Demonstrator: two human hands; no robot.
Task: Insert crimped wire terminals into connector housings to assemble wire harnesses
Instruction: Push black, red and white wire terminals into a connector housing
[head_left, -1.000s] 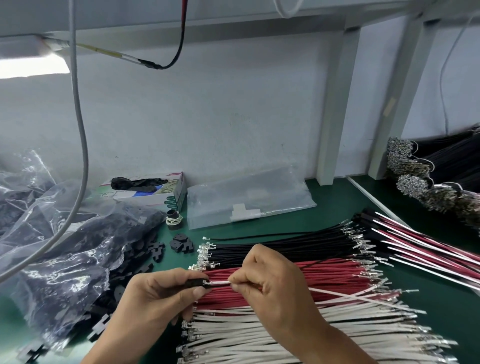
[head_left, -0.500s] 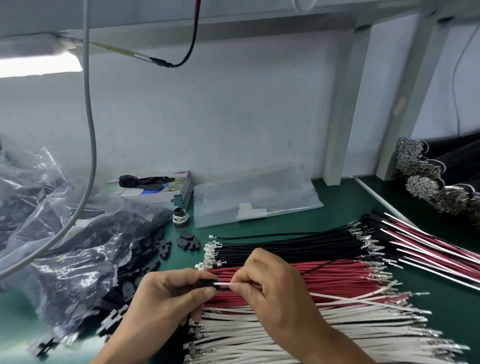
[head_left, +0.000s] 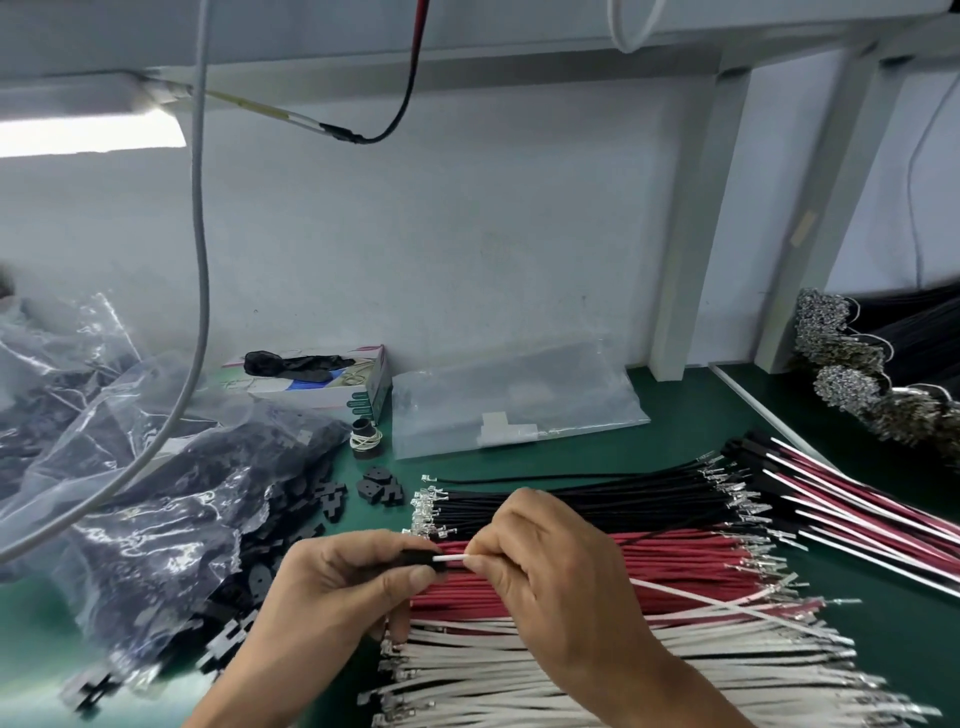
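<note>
Down at the lower middle of the view, the left hand (head_left: 343, 587) pinches a small black plastic connector housing (head_left: 426, 558) between thumb and curled fingers, so that only a sliver of the housing shows. Just to its right, the right hand (head_left: 550, 571) pinches a thin white insulated wire (head_left: 453, 557) between thumb and forefinger, close to the housing. The short bare stretch of the wire between the two hands meets the housing's face; whether the terminal is fully seated cannot be told. The rest of that wire trails from under the right hand toward the right, lying across the other wires.

Both hands hover over the green table (head_left: 675, 410), above three flat rows of cut wires with metal terminals at their ends: a row of black wires (head_left: 571, 496) farthest, a row of red wires (head_left: 675, 558) in the middle, and a row of white wires (head_left: 519, 675) nearest. To the right lies a bundle of finished black, red and white harnesses (head_left: 852, 499). On the left, clear plastic bags (head_left: 156, 509) hold many black housings, and a few loose black housings (head_left: 382, 486) sit on the table beside them. Behind these are a small cardboard box (head_left: 332, 382) and a flat clear pouch (head_left: 514, 410) against the pale wall.
</note>
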